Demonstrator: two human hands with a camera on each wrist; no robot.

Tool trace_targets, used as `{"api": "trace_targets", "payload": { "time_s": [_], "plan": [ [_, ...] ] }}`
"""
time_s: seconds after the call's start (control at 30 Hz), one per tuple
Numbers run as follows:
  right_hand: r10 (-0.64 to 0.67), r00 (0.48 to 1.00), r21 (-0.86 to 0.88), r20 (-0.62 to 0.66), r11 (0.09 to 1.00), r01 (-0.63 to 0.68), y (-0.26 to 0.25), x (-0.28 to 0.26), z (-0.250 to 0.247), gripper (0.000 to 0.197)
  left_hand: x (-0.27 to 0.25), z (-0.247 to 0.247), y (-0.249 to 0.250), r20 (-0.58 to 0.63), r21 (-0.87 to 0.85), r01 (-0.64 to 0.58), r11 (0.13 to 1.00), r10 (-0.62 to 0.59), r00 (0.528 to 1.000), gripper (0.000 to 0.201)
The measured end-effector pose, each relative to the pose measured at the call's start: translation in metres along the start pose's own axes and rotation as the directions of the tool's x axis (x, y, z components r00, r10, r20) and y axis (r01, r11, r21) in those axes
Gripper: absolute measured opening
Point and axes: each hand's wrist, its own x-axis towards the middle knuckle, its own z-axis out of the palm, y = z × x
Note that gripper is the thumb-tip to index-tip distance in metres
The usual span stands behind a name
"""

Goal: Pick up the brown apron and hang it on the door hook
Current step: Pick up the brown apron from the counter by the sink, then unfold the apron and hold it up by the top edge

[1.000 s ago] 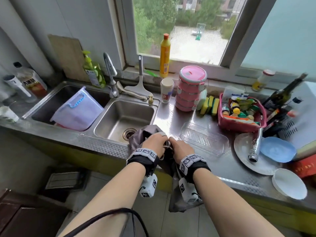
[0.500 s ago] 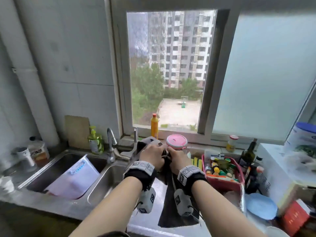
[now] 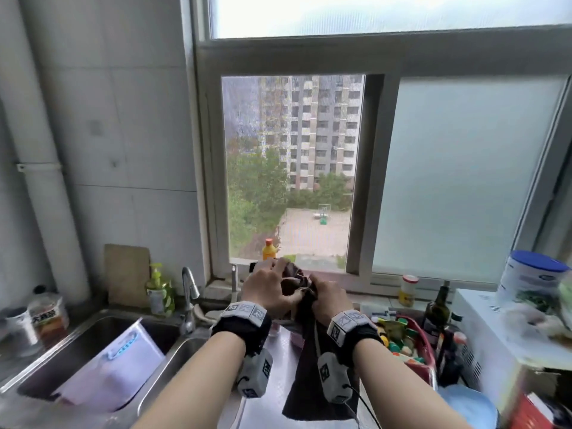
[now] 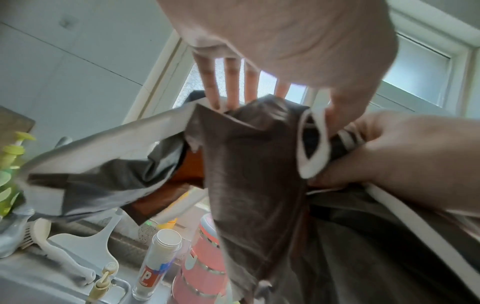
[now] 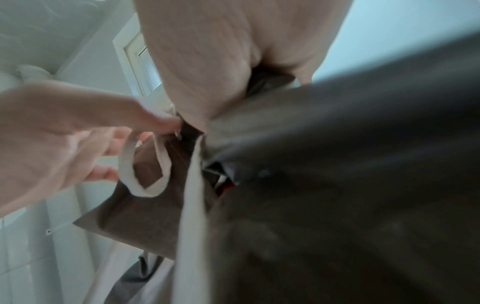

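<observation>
The brown apron (image 3: 305, 379) with white trim is bunched at the top and hangs down over the steel counter, in front of the window. My left hand (image 3: 268, 286) holds its top from the left, fingers almost straight with their tips at the white edge (image 4: 207, 107), thumb against a white strap loop (image 4: 313, 148). My right hand (image 3: 328, 300) grips the gathered fabric from the right. In the right wrist view the apron (image 5: 337, 164) fills the frame and the strap loop (image 5: 145, 176) hangs by the left hand (image 5: 52, 133). No door hook is in view.
A double sink (image 3: 173, 348) with a faucet (image 3: 188, 286) lies left below the hands. A pink basket (image 3: 428, 345) of small bottles, a dark bottle (image 3: 438, 311) and a white appliance (image 3: 495, 329) crowd the right. A pink stacked container (image 4: 205, 267) and cup (image 4: 161, 257) stand under the apron.
Both hands have lifted the apron from the counter's front edge up to window-sill height. The head view has tilted upward from the counter to the window.
</observation>
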Motion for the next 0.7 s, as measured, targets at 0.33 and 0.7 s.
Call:
{"api": "trace_targets", "payload": {
  "time_s": [0.33,0.7],
  "plan": [
    [0.058,0.984,0.642,-0.170,0.764,0.066,0.051,0.016,-0.015,0.024,0.043,-0.046,-0.027,0.184,-0.504,0.312,0.805,-0.252,0.950,0.119],
    [0.000,0.999,0.776,0.048,0.629,-0.037,0.037,0.015,-0.031,0.019,0.060,-0.067,0.037,0.182,-0.561,0.233,0.794,-0.155,0.971,0.048]
  ]
}}
